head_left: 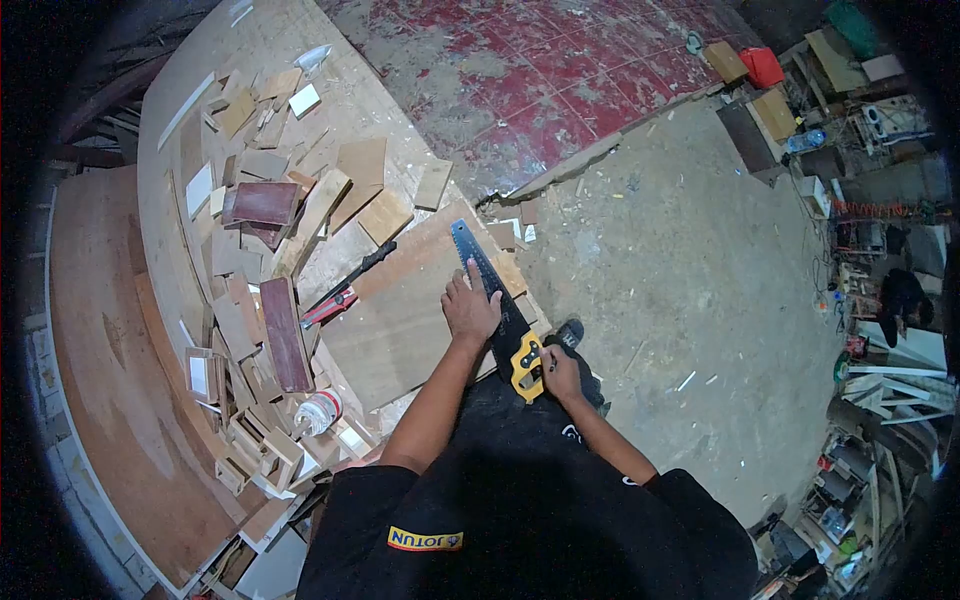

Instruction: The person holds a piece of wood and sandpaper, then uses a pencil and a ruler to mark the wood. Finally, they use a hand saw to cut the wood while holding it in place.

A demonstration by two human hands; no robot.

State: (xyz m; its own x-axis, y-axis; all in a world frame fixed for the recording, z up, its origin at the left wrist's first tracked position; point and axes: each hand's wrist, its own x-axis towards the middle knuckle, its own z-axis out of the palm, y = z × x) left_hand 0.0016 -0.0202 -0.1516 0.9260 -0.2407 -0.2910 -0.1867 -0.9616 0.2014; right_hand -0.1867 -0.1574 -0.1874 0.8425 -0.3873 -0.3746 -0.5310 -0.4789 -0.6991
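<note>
The handsaw (pixel 497 305) has a dark, matt metal blade with pale printed markings and a glossy yellow-and-black plastic handle. The board (pixel 400 320) under it is bare brown wood — smooth-faced, dull, unvarnished. The offcuts (pixel 270 230) are raw wood too, some pale, some with a darker reddish, slightly shiny face. The workbench (pixel 120 360) top is worn, matt plywood. The floor (pixel 680 260) is rough grey concrete — dusty — beside chipped red tiles (pixel 540 70). The shirt (pixel 520 510) is matt black cloth.
</note>
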